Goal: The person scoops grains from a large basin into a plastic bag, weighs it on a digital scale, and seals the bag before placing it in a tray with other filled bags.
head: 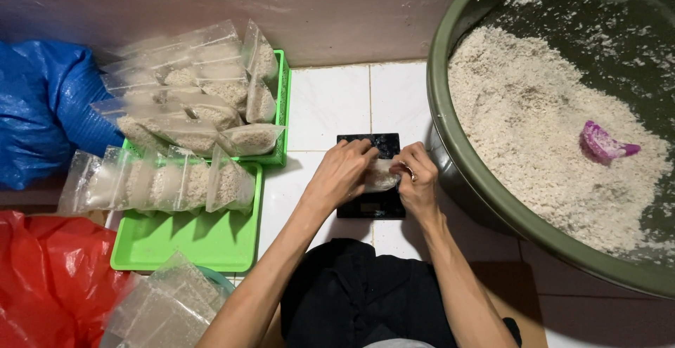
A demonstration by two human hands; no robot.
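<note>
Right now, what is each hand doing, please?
Left hand: closed on the small bag, over the scale.
Right hand: closed on the same bag.

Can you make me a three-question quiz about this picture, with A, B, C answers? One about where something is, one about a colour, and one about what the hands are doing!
1. Where is the purple scoop?
A. in the big green tub, on the grain
B. on a tray
C. on the scale

2. What colour are the two trays with the filled bags?
A. red
B. green
C. white

3. What are the hands doing?
A. resting flat on the floor
B. both holding a small bag over the black scale
C. both inside the tub

Answers:
1 A, it lies on the pale grain in the tub.
2 B, both are bright green.
3 B, the left hand and right hand pinch the bag above the scale.
</note>
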